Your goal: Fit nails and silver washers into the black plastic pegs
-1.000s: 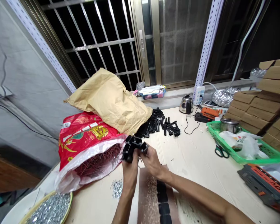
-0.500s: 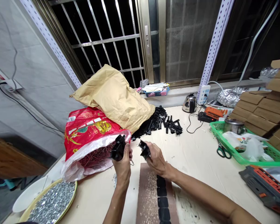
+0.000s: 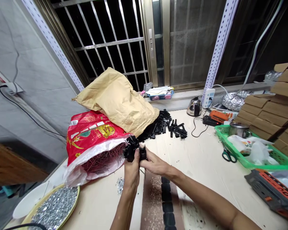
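My left hand (image 3: 131, 172) is closed round a bunch of black plastic parts (image 3: 131, 149), held above the table just in front of the red bag (image 3: 91, 135). My right hand (image 3: 152, 163) pinches one black plastic piece (image 3: 142, 153) and presses it against that bunch, so the two hands meet. Below them lies a brown board (image 3: 153, 204) dusted with small silver bits, with a column of black pieces (image 3: 167, 204) laid on it.
A tan paper sack (image 3: 117, 99) spills a pile of black parts (image 3: 168, 126) behind. A yellow-rimmed dish of silver nuts (image 3: 52, 209) sits front left. Right: green basket (image 3: 252, 145), scissors (image 3: 228, 155), cardboard boxes (image 3: 273, 108), orange-black case (image 3: 273, 191). A kettle (image 3: 194, 107) stands by the window.
Half a second ago my hands were apart, each with black parts. Now the right hand has moved left and brought its piece against the bunch in my left hand.
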### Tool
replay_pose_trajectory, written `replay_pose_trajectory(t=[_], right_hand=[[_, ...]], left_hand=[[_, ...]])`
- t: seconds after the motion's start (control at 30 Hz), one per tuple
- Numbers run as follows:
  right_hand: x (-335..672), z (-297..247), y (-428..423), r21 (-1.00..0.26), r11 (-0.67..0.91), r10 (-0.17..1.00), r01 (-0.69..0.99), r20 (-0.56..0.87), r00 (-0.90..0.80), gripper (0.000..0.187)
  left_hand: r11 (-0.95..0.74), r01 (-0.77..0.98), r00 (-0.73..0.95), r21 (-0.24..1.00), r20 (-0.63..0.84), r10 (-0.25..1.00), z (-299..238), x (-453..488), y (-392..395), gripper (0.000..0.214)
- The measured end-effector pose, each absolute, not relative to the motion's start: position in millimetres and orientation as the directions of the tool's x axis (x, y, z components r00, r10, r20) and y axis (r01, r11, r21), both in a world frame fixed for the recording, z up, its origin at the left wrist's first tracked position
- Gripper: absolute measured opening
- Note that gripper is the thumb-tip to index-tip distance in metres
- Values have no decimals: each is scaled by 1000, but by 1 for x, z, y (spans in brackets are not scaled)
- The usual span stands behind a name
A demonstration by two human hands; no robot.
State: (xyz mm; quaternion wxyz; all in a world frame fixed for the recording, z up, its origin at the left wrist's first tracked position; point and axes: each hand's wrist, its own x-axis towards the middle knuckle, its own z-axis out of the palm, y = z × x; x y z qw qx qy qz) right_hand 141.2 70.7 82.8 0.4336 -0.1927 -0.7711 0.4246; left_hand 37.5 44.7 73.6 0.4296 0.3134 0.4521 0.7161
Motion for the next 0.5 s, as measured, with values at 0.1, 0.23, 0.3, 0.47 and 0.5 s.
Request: replay_pose_trajectory(t=[0.1, 0.23, 0.3, 0.47, 0.5], right_hand=[[150, 92, 60, -777, 617, 624, -124, 579, -526, 78], [157, 82, 55, -847, 484, 709, -218, 526, -470, 66], [159, 70, 58, -901, 373, 845, -222, 428, -320, 52], [165, 52, 67, -942, 302, 931, -149, 325, -168, 28], [166, 51, 68, -939, 306, 929, -154, 330, -168, 26]], left_hand=[[-246, -147, -405, 958, 169, 899, 81, 32, 39, 53], [-296, 42, -580, 954, 265, 770, 82, 21, 44, 42], [-247, 126, -648, 961, 269, 713, 80, 15, 49, 35], [-270, 361, -640, 893, 448, 625, 73, 14, 51, 35], [-290, 376, -612, 880, 471, 636, 72, 17, 51, 34]])
